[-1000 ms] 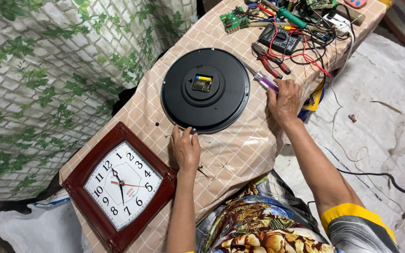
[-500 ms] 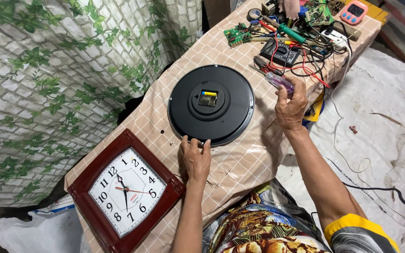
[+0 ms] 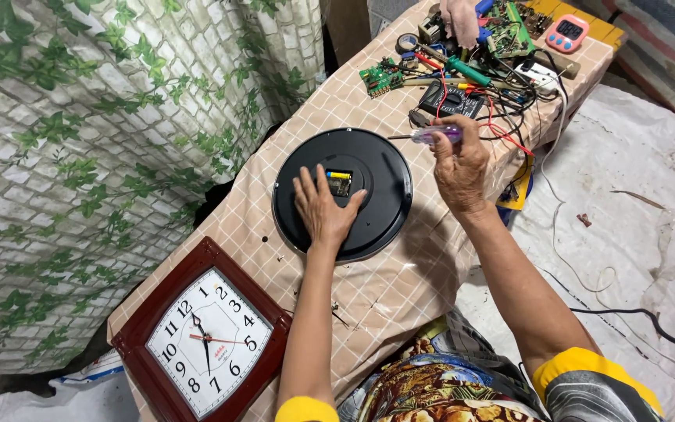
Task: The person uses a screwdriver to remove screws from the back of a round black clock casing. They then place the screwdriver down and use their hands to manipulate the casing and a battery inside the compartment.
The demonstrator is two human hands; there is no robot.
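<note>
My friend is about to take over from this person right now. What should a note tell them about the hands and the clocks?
Left hand: flat on the back of the round black clock, fingers beside its movement.
Right hand: holds a purple screwdriver above the clock's edge, tip pointing left.
Clock lies face down on the checked table. Red square clock lies face up at the near corner.
Done: round clock turned over, tool in hand.
Left: movement not yet touched by the tool.

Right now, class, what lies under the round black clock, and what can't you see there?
Under the round black clock, lying face down, is the checked tablecloth. The left hand rests on its back beside the battery box. The dial is hidden.
</note>
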